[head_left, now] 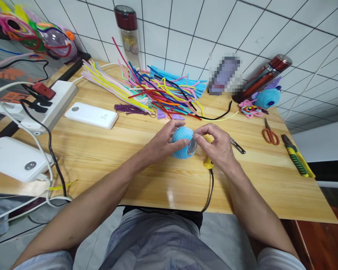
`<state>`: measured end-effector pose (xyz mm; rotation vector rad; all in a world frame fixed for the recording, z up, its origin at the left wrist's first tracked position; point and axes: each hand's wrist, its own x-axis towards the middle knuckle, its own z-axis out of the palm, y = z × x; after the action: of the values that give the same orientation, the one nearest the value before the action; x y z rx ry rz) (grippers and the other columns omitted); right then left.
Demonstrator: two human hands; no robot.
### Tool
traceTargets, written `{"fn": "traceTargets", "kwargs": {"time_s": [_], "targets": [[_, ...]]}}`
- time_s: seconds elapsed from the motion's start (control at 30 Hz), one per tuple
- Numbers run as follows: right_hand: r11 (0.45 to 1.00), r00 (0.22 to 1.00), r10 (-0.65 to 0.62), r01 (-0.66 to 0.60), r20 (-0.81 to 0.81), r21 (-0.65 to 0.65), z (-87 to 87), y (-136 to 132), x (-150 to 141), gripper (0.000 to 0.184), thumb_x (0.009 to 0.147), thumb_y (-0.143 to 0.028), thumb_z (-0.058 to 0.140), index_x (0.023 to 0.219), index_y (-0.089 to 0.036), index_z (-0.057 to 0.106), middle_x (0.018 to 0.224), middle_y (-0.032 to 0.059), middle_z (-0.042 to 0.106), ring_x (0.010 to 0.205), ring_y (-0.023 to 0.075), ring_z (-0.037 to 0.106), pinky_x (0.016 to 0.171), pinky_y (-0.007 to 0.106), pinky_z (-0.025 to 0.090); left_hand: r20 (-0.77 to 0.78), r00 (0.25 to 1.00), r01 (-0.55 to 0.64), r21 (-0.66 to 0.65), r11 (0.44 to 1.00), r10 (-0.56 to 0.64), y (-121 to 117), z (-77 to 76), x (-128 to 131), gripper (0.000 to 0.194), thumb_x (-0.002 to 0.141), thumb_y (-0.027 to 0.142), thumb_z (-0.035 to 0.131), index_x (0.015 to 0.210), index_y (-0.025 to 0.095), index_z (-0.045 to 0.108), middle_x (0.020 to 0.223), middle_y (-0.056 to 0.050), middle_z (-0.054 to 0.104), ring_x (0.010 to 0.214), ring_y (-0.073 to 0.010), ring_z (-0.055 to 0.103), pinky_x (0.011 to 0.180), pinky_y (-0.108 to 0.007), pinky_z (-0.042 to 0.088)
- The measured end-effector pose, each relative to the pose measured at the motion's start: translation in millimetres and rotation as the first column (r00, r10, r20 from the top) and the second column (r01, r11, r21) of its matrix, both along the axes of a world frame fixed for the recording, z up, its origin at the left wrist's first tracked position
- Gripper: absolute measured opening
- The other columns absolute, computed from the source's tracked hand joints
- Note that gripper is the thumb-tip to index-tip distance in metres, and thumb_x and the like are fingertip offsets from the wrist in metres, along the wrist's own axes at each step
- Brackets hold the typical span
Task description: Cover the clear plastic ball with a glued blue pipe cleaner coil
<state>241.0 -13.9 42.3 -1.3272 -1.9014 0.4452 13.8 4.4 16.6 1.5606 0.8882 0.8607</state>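
A clear ball wound with light-blue pipe cleaner (183,144) sits between my two hands above the wooden table (107,157). My left hand (163,144) is closed round its left side, thumb on top. My right hand (216,146) pinches the ball's right side with thumb and forefinger. Beneath my right hand lies a yellow glue gun (208,163) with a black cord (210,191) trailing off the front edge. A metal clip (238,145) lies just right of my right hand.
A heap of coloured pipe cleaners (157,92) covers the far middle. Orange scissors (269,134) and yellow-green pliers (298,156) lie at the right. A white power bank (91,115), a power strip (52,105) with cables and another white device (14,157) are at the left. Bottles stand by the tiled wall.
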Motion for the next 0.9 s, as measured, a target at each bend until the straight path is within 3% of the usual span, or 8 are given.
{"fn": "traceTargets", "kwargs": {"time_s": [0.13,0.4,0.57,0.7,0.8,0.9], "targets": [[1.000,1.000,0.012,-0.012,-0.012,0.018,1.1,-0.7,-0.7,0.010,0.093,-0.030,0.073,0.084,-0.027,0.072,0.086,0.0018,0.079,0.080,0.0217,0.073,0.081,0.039,0.060,-0.051,0.999,0.021,0.035,0.999,-0.019,2.5,1.1,-1.8,0.065,0.087,0.053,0.081,0.140,0.022,0.059,0.152,-0.017,0.062,0.139,-0.0361,0.060,0.109,-0.050,0.056],[1.000,1.000,-0.002,0.002,0.018,0.013,-0.7,-2.6,-2.7,0.009,0.096,-0.035,0.073,0.089,-0.028,0.073,0.093,0.0031,0.081,0.088,0.0243,0.075,0.088,0.042,0.061,-0.124,0.991,0.040,-0.033,0.999,-0.044,3.6,4.1,-5.8,0.073,0.085,0.055,0.083,0.144,0.022,0.054,0.137,-0.012,0.069,0.118,-0.0298,0.068,0.098,-0.044,0.058],[0.985,0.985,-0.164,0.162,0.044,0.055,5.6,-2.4,11.6,0.023,0.095,-0.048,0.075,0.105,-0.027,0.074,0.111,0.0069,0.083,0.102,0.0275,0.077,0.093,0.045,0.061,-0.185,0.982,0.029,-0.067,0.997,-0.041,2.3,12.2,-8.6,0.063,0.086,0.055,0.081,0.135,0.022,0.060,0.118,-0.006,0.072,0.107,-0.0277,0.070,0.091,-0.042,0.058],[0.938,0.914,-0.314,0.341,0.256,-0.068,16.9,-18.1,40.1,0.031,0.094,-0.056,0.074,0.099,-0.025,0.072,0.095,0.0063,0.083,0.084,0.0275,0.077,0.075,0.041,0.056,-0.126,0.991,0.022,-0.105,0.994,-0.035,3.3,10.8,-7.9,0.061,0.084,0.054,0.081,0.131,0.021,0.060,0.120,-0.007,0.072,0.108,-0.0279,0.070,0.091,-0.041,0.058],[0.875,0.815,-0.306,0.445,0.491,-0.193,16.0,-40.8,51.8,0.038,0.095,-0.063,0.070,0.089,-0.026,0.070,0.083,0.0060,0.081,0.075,0.0295,0.076,0.065,0.038,0.047,-0.065,0.998,-0.013,-0.129,0.992,0.005,5.5,5.4,-5.3,0.064,0.082,0.053,0.081,0.131,0.019,0.058,0.122,-0.009,0.072,0.109,-0.0274,0.070,0.091,-0.040,0.057],[0.805,0.713,-0.280,0.539,0.643,-0.248,2.9,-58.5,45.0,0.047,0.095,-0.072,0.068,0.097,-0.025,0.069,0.083,0.0096,0.082,0.072,0.0333,0.077,0.059,0.037,0.042,0.022,0.996,-0.083,-0.115,0.990,0.086,7.3,1.1,-2.2,0.071,0.080,0.053,0.082,0.136,0.019,0.055,0.129,-0.010,0.070,0.116,-0.0271,0.069,0.098,-0.040,0.057]]}}
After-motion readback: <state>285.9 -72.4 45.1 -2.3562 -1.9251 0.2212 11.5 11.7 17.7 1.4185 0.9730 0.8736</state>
